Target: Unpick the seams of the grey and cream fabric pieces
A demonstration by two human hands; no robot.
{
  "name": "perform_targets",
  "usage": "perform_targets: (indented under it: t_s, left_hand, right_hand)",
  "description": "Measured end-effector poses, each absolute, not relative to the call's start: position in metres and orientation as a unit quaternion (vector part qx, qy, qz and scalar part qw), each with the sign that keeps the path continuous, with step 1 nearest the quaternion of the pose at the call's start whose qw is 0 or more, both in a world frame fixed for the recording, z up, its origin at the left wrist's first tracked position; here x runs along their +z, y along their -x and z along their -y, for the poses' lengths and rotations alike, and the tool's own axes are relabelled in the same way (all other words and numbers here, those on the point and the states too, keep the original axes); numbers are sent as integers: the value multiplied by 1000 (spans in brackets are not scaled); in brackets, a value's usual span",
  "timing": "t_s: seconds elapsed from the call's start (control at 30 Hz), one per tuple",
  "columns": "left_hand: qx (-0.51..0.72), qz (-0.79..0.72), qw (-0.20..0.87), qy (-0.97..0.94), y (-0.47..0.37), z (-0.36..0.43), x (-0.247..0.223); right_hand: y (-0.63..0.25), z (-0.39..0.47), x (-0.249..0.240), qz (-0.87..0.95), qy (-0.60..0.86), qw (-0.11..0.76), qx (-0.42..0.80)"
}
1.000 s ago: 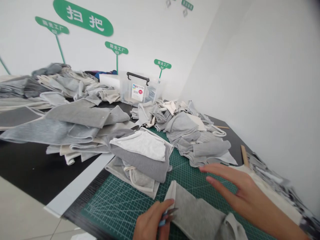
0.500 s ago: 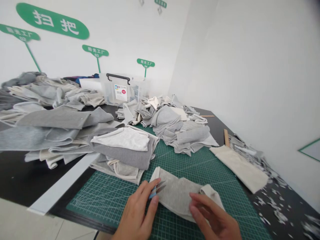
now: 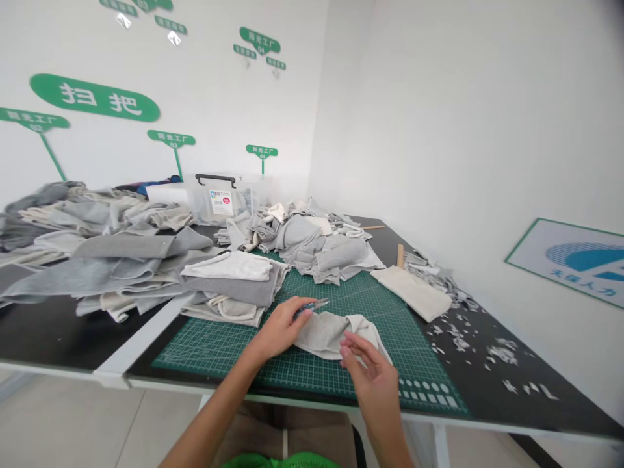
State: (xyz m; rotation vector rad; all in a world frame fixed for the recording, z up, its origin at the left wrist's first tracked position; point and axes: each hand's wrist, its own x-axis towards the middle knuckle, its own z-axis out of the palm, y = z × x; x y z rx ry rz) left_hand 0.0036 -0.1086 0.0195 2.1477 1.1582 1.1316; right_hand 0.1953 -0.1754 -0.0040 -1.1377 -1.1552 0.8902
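Observation:
Small blue-handled thread snips point(image 3: 318, 304) sit in my left hand point(image 3: 285, 325), blades pointing right above the cloth; most of the handle is hidden by my fingers. Below them a grey piece of knit cloth point(image 3: 319, 335) lies on the green cutting mat point(image 3: 219, 351), its pale edge folded over at the right. Over the cloth's right part is my right hand point(image 3: 370, 370), fingers half curled, thumb and forefinger slightly apart, with nothing visible between them. Just left and behind, a stack of folded cloths point(image 3: 234, 286) rests on the mat's edge.
Heaps of grey cloth point(image 3: 121, 260) cover the table's left side, and another pile point(image 3: 322, 244) lies behind the mat. A clear plastic box point(image 3: 219, 201) stands at the back. On the right are a cream cloth point(image 3: 414, 292) and scattered scraps point(image 3: 502, 354).
The camera view has tilted up and pulled back, showing the table's front edge and my lap. The snips have turned toward level. Both hands remain at the grey cloth.

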Motion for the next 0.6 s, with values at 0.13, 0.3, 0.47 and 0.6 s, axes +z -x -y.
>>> perform_targets:
  t_s: [0.13,0.3,0.47,0.6]
  left_hand:
    - [420,-413,220,-778,-8,104,5]
    - [429,-414,190,-780,-1,99,-14]
    - [418,-413,168,-791,5,96,-21]
    - [412,-410,156,-799,6,100,-21]
  right_hand:
    - [-223,184,-3,489,490,622,367]
    - [-223,176,4,504,464,627,371]
    - [-202,172,-14,491,448,638,389]
    - [-193,176,-45,450,463,662,381]
